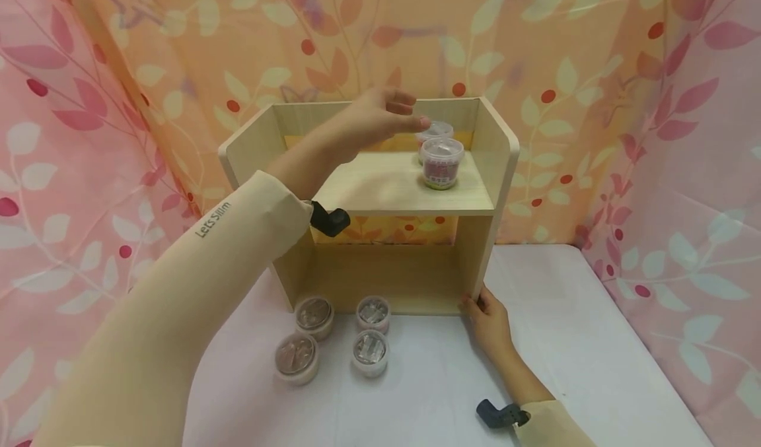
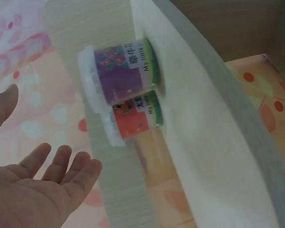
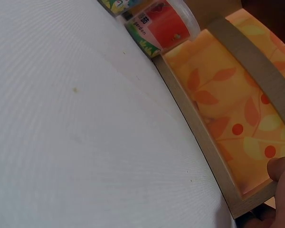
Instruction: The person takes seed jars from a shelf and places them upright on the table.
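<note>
Clear plastic cup with a purple label [image 1: 441, 170] stands upright on the upper tier of the pale wooden two-tier shelf unit [image 1: 380, 186], near its right side panel — a clear plastic cup with a red label [image 2: 130, 118] is just behind it. The person's left hand [image 1: 377, 117] hangs in the air above the shelf unit's upper tier, near both cups, its fingers loosely extended and holding nothing. The right hand [image 1: 492, 325] grips the shelf unit's right side panel at the bottom front corner, thumb on the inner face and fingers round the outside. In front of the shelf unit, on the white table cover [image 1: 434, 401], stand four clear round plastic cups [image 1: 370, 349] — two before its left part, two before its middle. Behind the shelf unit hangs an orange curtain printed with leaves [image 1: 553, 57].
</note>
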A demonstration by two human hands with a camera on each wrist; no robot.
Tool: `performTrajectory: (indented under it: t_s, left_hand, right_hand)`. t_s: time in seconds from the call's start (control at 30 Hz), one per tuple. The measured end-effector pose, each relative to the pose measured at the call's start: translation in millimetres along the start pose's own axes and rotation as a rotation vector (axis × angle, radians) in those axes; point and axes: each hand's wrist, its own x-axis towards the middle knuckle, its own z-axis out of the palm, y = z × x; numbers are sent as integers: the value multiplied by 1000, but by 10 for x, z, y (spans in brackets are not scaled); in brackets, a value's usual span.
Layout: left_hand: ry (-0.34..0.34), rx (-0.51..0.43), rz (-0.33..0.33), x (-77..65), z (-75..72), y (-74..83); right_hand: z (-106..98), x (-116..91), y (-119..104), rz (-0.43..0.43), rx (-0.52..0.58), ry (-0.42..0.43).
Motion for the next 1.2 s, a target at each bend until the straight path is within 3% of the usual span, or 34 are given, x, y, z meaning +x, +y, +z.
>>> performTrajectory:
  t_s: [0.1,0.33,0.57,0.67,0.93,1.2]
  left_hand:
    - [-17,-6,-10,77,63,-46]
    - [25,-45,47,137,187,-120]
    - [-59,62,-8,168,293,-136]
    - [-63,68,-10,199,353,-162]
    - [5,42,3,280,532,-209]
    - [20,21,8,294,587,-235]
  right_hand:
    - [-5,-29,-82,-1,-3,-8]
    - [17,-21,-48,-37,41,-11]
    - [23,-20,-75,-25,35,-20]
    - [28,-5,-23,-26,37,-14]
    - [41,90,329,-13,45,15]
    - [32,92,370,-12,52,27]
